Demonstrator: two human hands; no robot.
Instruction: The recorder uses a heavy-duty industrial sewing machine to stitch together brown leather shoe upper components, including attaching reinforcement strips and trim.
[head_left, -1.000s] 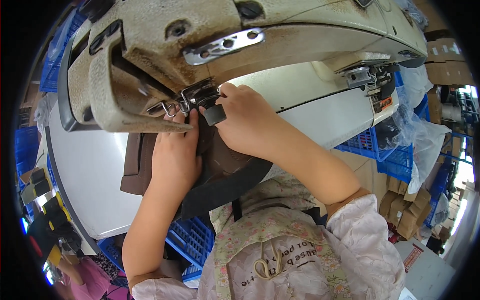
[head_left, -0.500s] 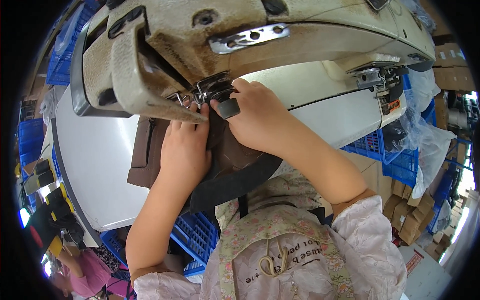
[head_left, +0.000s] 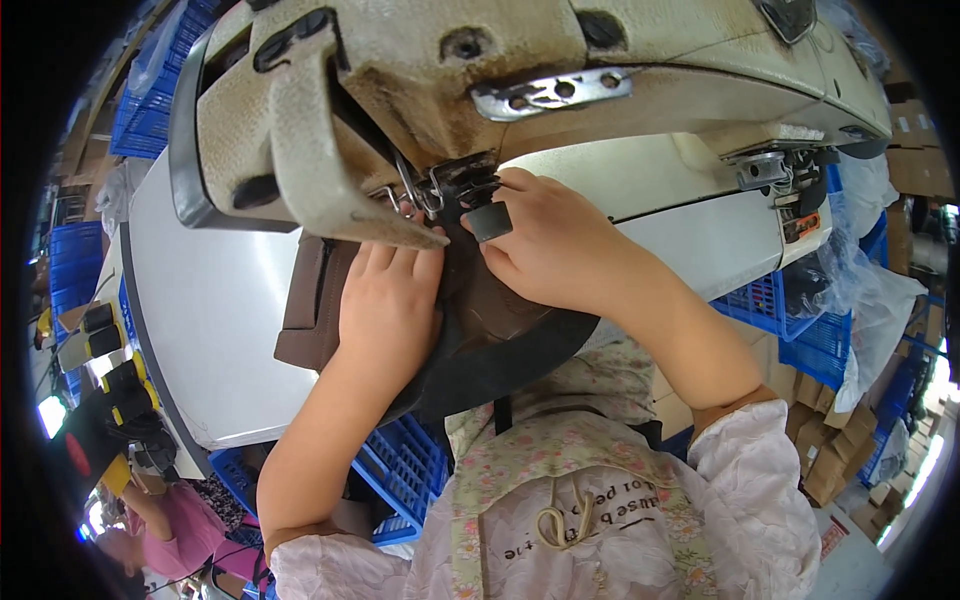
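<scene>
A brown leather-like bag piece (head_left: 310,310) with a dark slit or zip on its left panel lies under the sewing machine head (head_left: 420,100). Its black flap (head_left: 500,375) hangs toward me over the table edge. My left hand (head_left: 390,310) grips the piece left of the presser area, fingers close together and the tips partly behind the machine's curved guard. My right hand (head_left: 555,240) is closed on the piece to the right, its fingers curled beside a dark round knob (head_left: 488,222). The needle point and the stitching spot are hidden.
The white table (head_left: 200,330) spreads left under the machine. Blue crates (head_left: 405,470) stand below it, with more crates (head_left: 815,340) and clear plastic at right. Cardboard boxes (head_left: 835,440) are stacked beyond. A person in pink (head_left: 190,530) sits at lower left.
The whole view has shifted, so the machine and table appear farther right. Both hands stay at the bag piece beside the presser, with only slight finger movement.
</scene>
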